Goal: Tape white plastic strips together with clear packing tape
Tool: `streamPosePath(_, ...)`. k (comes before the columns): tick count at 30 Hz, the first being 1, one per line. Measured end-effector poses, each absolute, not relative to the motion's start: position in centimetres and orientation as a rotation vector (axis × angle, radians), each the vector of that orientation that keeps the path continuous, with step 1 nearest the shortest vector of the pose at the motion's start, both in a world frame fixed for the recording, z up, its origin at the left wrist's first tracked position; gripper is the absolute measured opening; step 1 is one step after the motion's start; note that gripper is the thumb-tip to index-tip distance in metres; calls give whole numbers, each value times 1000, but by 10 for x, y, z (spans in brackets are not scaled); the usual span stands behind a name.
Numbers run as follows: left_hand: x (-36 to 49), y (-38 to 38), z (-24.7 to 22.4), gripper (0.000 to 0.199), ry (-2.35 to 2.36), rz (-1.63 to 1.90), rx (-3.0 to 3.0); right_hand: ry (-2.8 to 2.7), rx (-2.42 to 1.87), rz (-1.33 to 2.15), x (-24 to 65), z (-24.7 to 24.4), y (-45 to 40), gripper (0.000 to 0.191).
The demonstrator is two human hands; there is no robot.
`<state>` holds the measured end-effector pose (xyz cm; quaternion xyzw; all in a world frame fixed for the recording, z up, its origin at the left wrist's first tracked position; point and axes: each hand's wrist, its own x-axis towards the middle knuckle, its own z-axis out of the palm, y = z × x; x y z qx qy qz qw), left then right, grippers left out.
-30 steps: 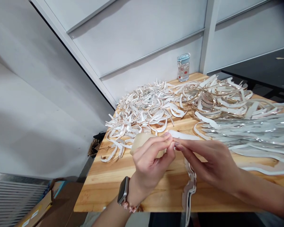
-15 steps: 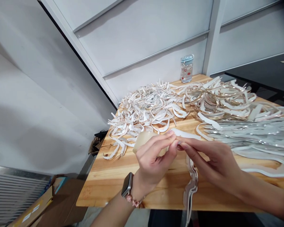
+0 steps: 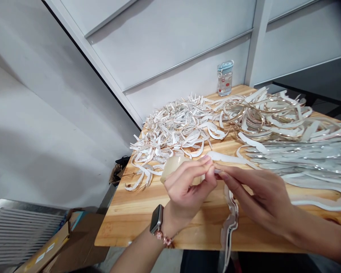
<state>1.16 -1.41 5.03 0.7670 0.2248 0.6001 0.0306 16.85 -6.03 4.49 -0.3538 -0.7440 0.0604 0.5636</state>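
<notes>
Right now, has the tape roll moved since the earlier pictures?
No, not noticeably: the tape roll in the left hand sits about where it did relative to the water bottle; only the view has shifted.

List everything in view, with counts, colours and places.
Wooden plank table: one, tan, centre.
Curled metal-backed strips: many, white and silver, heaped on the table's far side.
Flat strips: many, silver-grey, table's right.
Clear bottle with blue lid: one, red-dotted, far corner.
Cardboard box: one, brown, floor lower left.
Translucent cream roll: one, in left hand.
White strip: one, pinched by right hand.
Left hand: one, wearing black smartwatch, rose-gold bracelet.
Right hand: one, right of centre.
</notes>
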Motion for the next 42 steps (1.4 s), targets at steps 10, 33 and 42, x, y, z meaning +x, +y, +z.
streamPosePath(10, 6, -18, 54, 22, 676, 1775, 2456, -1662, -884, 349, 167, 43, -61, 27)
streamPosePath(33, 3, -15, 53, 16, 773, 1928, 2600, -1576, -867, 740, 165, 43, -61, 23)
streamPosePath(42, 3, -14, 53, 28, 678, 1898, 2605, -1472, -838, 828, 165, 42, -60, 23)
